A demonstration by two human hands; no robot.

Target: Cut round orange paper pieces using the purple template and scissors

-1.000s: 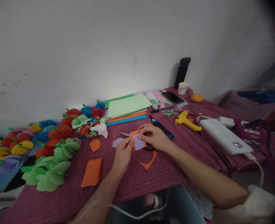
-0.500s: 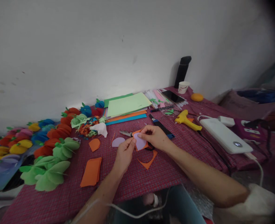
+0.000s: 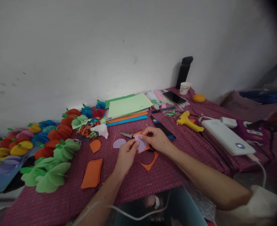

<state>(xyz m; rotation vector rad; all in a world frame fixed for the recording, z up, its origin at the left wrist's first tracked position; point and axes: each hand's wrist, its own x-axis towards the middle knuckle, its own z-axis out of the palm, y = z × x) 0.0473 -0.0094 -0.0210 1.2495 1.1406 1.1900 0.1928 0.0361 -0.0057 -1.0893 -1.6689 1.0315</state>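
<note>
Between my two hands is a lilac paper piece (image 3: 142,145) with a curved edge, laid over orange paper (image 3: 148,146). My left hand (image 3: 128,153) pinches its left side between thumb and finger. My right hand (image 3: 156,138) grips the top right, thumb on the lilac face. Just behind lie scissors (image 3: 127,134), their handles partly hidden by my hands and the paper. A lilac half-round piece (image 3: 119,143) lies left of my left hand. An orange cut piece (image 3: 95,146) and an orange paper stack (image 3: 92,173) are farther left. An orange offcut (image 3: 150,163) lies below my right hand.
Colourful paper pumpkins (image 3: 60,133) and crumpled scraps (image 3: 91,128) fill the left. Paper sheets (image 3: 129,105) lie at the back. To the right are a box cutter (image 3: 162,127), a yellow glue gun (image 3: 189,121), a power bank (image 3: 227,136), a phone (image 3: 174,97) and a paper cup (image 3: 184,88).
My left thumb has shifted slightly to the right along the lilac piece. Both hands keep hold of the papers, and the rest of the table looks the same.
</note>
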